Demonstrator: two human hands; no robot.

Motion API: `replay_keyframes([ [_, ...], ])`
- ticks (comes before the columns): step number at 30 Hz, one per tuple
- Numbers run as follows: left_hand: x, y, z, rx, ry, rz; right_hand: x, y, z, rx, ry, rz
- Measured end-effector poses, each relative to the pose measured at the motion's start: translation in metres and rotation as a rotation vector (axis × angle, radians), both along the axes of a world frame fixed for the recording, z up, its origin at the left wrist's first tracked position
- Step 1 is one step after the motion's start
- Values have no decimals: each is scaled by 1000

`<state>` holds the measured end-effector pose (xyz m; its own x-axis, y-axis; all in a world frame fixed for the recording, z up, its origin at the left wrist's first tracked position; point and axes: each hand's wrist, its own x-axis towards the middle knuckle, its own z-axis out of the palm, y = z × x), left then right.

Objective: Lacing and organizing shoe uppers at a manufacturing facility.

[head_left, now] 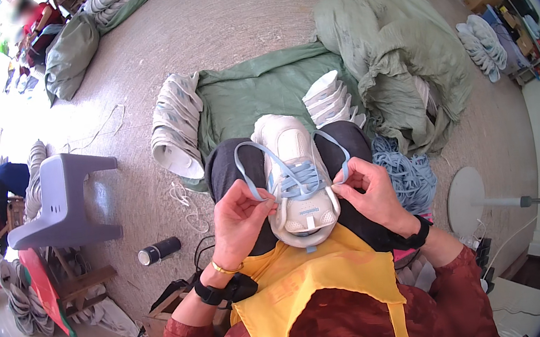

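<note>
A white sneaker (281, 131) rests on my lap between my thighs, its toe pointing away from me. Light blue shoelace (300, 179) criss-crosses its upper, and a loop of lace arcs out on each side. On the left of the shoe, my left hand (239, 221) pinches one lace at the collar edge between thumb and fingers. My right hand (371, 197) grips the other lace against the opposite side. The lace tips are too small to make out. A yellow apron (312, 279) lies beneath the shoe's heel.
Nested white shoes lie in a left stack (175, 123) and a right stack (333, 102) on green cloth (260, 91). Blue laces (411, 177) are heaped by my right knee, near a white fan (467, 207). A grey plastic chair (60, 203) and dark bottle (159, 250) stand left.
</note>
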<state>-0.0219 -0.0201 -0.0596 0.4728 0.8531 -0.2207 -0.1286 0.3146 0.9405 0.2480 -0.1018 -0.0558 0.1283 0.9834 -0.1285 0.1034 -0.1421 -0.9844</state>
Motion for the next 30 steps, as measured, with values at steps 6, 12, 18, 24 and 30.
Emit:
replay_keyframes([
  [6, 2, -3, 9, 229, 234, -19, -4, -6, 8, -44, -14, -35],
  [12, 12, -7, 17, 467, 396, 32, 2, -15, 21, -113, -168, -14],
  [18, 17, -10, 16, 564, 430, 49, -10, -20, 42, 413, -761, 14],
  [24, 12, -8, 3, 290, 335, -5, -21, -10, 44, 431, -753, 125],
  [30, 18, -10, 2, 383, 355, 134, -25, -8, 44, 170, -605, 29],
])
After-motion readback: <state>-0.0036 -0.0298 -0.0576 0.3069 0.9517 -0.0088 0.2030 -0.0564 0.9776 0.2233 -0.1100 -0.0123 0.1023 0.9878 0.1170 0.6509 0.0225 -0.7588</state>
